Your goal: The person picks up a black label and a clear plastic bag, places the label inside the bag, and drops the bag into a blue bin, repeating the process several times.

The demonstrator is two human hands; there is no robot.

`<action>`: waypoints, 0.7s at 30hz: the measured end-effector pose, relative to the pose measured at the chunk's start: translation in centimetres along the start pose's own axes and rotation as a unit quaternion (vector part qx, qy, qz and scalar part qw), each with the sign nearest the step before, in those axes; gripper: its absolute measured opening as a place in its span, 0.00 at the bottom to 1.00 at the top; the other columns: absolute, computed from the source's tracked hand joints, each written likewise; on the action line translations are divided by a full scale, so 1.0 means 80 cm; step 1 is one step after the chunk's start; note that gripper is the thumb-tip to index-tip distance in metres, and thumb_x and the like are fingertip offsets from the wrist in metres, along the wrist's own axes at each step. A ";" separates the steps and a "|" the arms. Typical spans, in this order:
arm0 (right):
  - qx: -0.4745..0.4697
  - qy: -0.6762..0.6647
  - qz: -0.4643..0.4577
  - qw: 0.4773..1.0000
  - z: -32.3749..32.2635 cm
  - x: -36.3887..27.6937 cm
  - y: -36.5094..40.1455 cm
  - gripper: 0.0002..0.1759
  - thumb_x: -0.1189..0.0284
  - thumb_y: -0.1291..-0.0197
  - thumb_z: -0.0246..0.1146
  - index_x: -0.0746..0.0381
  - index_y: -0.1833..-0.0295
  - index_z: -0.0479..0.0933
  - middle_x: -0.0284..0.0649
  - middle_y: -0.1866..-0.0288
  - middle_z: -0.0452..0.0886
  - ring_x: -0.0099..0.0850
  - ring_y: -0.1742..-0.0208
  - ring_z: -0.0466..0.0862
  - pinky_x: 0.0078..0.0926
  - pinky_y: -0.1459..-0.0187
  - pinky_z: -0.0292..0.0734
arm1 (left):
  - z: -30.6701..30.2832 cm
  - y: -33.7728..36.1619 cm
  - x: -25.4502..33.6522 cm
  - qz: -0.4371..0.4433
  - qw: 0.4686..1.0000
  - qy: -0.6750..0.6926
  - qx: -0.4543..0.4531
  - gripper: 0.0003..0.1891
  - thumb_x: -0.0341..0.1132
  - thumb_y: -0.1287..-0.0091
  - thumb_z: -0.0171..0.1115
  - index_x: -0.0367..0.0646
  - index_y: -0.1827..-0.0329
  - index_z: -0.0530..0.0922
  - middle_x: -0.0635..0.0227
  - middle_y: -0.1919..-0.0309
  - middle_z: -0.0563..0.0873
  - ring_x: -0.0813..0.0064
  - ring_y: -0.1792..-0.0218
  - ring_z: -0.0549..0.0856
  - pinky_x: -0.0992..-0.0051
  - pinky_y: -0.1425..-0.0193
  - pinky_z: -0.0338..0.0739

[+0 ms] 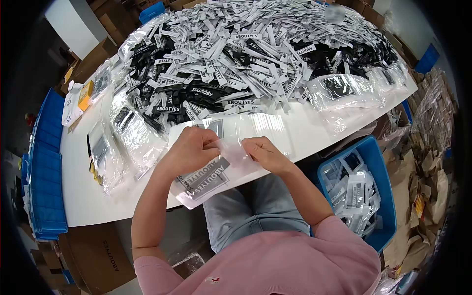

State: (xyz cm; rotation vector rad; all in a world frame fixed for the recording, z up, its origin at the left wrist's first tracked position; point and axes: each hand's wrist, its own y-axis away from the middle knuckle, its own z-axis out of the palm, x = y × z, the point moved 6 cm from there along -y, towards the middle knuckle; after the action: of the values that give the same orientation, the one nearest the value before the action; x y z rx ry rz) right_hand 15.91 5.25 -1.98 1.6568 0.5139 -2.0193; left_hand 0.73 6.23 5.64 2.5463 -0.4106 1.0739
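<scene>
A clear plastic bag printed with a grey "ABOUTYES" block is held over the table's front edge, above my lap. My left hand is closed, its thumb and fingers pinching the bag's upper part. On the other side, my right hand also grips the bag's top with bent fingers. The bag's opening between the hands is hard to make out through glare. Just behind the hands lies a row of overlapping clear bags. A large heap of white and black "ABOUTYES" strips spreads over the table beyond.
To my right, below the table, a blue bin holds several packed bags. More clear bags lie at the table's right, and others at the left. Blue crates line the left edge. Brown paper covers the right side.
</scene>
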 end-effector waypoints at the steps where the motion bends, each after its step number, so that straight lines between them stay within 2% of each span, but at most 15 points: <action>1: 0.000 0.000 0.000 1.000 0.005 0.000 0.001 0.11 0.69 0.43 0.63 0.67 0.61 0.78 0.31 0.72 0.79 0.15 0.72 0.73 0.17 0.71 0.70 | 0.004 0.000 -0.003 0.000 1.000 0.000 0.000 0.08 0.29 0.50 0.62 0.33 0.70 0.81 0.64 0.84 0.78 0.77 0.82 0.75 0.75 0.75 0.70; 3: 0.041 0.108 -0.079 0.990 0.017 -0.016 0.007 0.11 0.68 0.43 0.62 0.67 0.63 0.79 0.31 0.75 0.78 0.16 0.74 0.73 0.19 0.72 0.69 | 0.013 0.004 -0.008 0.000 0.997 0.072 0.036 0.08 0.30 0.45 0.62 0.32 0.74 0.80 0.66 0.86 0.76 0.83 0.83 0.71 0.78 0.78 0.66; 5: 0.024 0.155 -0.076 0.985 0.024 -0.031 0.013 0.11 0.68 0.43 0.62 0.67 0.65 0.79 0.33 0.78 0.77 0.17 0.75 0.73 0.20 0.73 0.69 | 0.030 0.008 -0.010 0.034 0.996 0.082 0.006 0.09 0.31 0.39 0.62 0.33 0.72 0.80 0.75 0.84 0.76 0.89 0.81 0.68 0.82 0.80 0.63; 6: 0.006 0.201 -0.075 0.977 0.028 -0.035 0.014 0.11 0.69 0.43 0.62 0.67 0.67 0.79 0.35 0.80 0.76 0.18 0.76 0.72 0.21 0.74 0.68 | 0.033 0.015 -0.001 0.037 0.995 0.087 0.016 0.10 0.32 0.39 0.62 0.33 0.74 0.79 0.75 0.86 0.74 0.88 0.82 0.67 0.81 0.81 0.61; 7: 0.005 0.201 -0.074 0.977 0.028 -0.032 0.015 0.11 0.69 0.43 0.62 0.67 0.67 0.79 0.35 0.80 0.76 0.18 0.76 0.72 0.21 0.74 0.68 | 0.038 0.020 -0.004 0.037 0.995 0.087 0.017 0.10 0.32 0.39 0.62 0.33 0.74 0.79 0.75 0.86 0.74 0.88 0.82 0.67 0.81 0.81 0.61; 10: -0.003 0.264 -0.086 0.961 0.035 -0.027 0.023 0.10 0.70 0.44 0.63 0.67 0.70 0.78 0.39 0.83 0.74 0.23 0.79 0.73 0.24 0.75 0.69 | 0.044 0.034 0.001 0.140 0.987 0.006 0.079 0.10 0.30 0.39 0.60 0.33 0.75 0.78 0.68 0.87 0.73 0.84 0.83 0.67 0.78 0.80 0.61; 11: 0.019 0.253 -0.111 0.961 0.038 -0.032 0.028 0.11 0.70 0.45 0.63 0.67 0.72 0.76 0.41 0.82 0.75 0.25 0.79 0.74 0.25 0.75 0.68 | 0.046 0.040 -0.001 0.140 0.987 0.007 0.078 0.10 0.30 0.39 0.60 0.33 0.75 0.78 0.68 0.87 0.73 0.84 0.83 0.67 0.78 0.80 0.61; 13: 0.041 0.243 -0.137 0.960 0.034 -0.043 0.034 0.12 0.69 0.45 0.63 0.67 0.74 0.75 0.42 0.80 0.76 0.27 0.79 0.74 0.26 0.75 0.68 | 0.034 0.050 -0.010 0.116 0.979 0.090 0.145 0.07 0.29 0.40 0.61 0.35 0.75 0.79 0.66 0.86 0.74 0.82 0.84 0.69 0.78 0.80 0.62; 15: 0.041 0.296 -0.073 0.952 0.018 -0.042 0.040 0.10 0.71 0.46 0.63 0.66 0.74 0.74 0.43 0.77 0.75 0.34 0.78 0.76 0.30 0.76 0.68 | 0.014 0.061 -0.003 0.146 0.966 0.042 0.208 0.06 0.28 0.42 0.62 0.35 0.75 0.79 0.65 0.84 0.77 0.80 0.83 0.73 0.78 0.80 0.65; 16: 0.041 0.297 -0.072 0.951 0.017 -0.039 0.040 0.10 0.71 0.46 0.63 0.66 0.74 0.74 0.43 0.77 0.75 0.34 0.78 0.76 0.30 0.76 0.68 | 0.018 0.064 0.004 0.157 0.961 -0.043 0.224 0.01 0.25 0.48 0.64 0.37 0.73 0.81 0.64 0.79 0.81 0.73 0.80 0.78 0.75 0.77 0.70; 17: 0.034 0.366 -0.147 0.918 0.021 -0.043 0.042 0.08 0.72 0.47 0.62 0.65 0.73 0.74 0.42 0.77 0.75 0.36 0.76 0.76 0.32 0.75 0.69 | 0.018 0.064 0.009 0.157 0.961 -0.041 0.225 0.01 0.25 0.48 0.64 0.37 0.73 0.81 0.64 0.79 0.81 0.73 0.80 0.78 0.75 0.77 0.70; 18: 0.026 0.430 -0.221 0.875 0.031 -0.051 0.047 0.05 0.74 0.48 0.61 0.64 0.71 0.75 0.42 0.76 0.74 0.38 0.75 0.76 0.34 0.75 0.70 | 0.023 0.067 0.031 0.215 0.942 -0.153 0.208 0.03 0.25 0.50 0.64 0.39 0.72 0.81 0.64 0.79 0.80 0.71 0.77 0.79 0.73 0.76 0.72; 19: 0.024 0.431 -0.222 0.874 0.035 -0.051 0.048 0.05 0.74 0.48 0.61 0.64 0.71 0.75 0.42 0.76 0.74 0.38 0.75 0.76 0.34 0.75 0.70 | 0.034 0.069 0.048 0.269 0.907 -0.264 0.188 0.05 0.25 0.52 0.64 0.40 0.71 0.81 0.64 0.78 0.80 0.68 0.75 0.80 0.71 0.74 0.74; 20: 0.021 0.455 -0.228 0.861 0.044 -0.054 0.049 0.04 0.74 0.50 0.61 0.63 0.70 0.75 0.41 0.76 0.73 0.40 0.74 0.76 0.35 0.74 0.71 | 0.051 0.064 0.050 0.269 0.911 -0.283 0.136 0.06 0.26 0.54 0.64 0.42 0.72 0.79 0.66 0.79 0.79 0.67 0.72 0.80 0.69 0.72 0.74; 21: 0.019 0.479 -0.235 0.846 0.051 -0.056 0.051 0.04 0.75 0.51 0.61 0.62 0.68 0.76 0.41 0.77 0.73 0.42 0.73 0.75 0.35 0.74 0.72 | 0.056 0.063 0.053 0.268 0.911 -0.283 0.138 0.06 0.26 0.54 0.64 0.42 0.72 0.79 0.66 0.79 0.79 0.67 0.72 0.80 0.69 0.72 0.74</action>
State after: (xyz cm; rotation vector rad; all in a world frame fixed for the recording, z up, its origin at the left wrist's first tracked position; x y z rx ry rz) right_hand 15.70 0.15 3.24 2.7192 1.3190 -1.2958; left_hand 4.44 -0.75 6.86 3.0735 -1.2480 0.5316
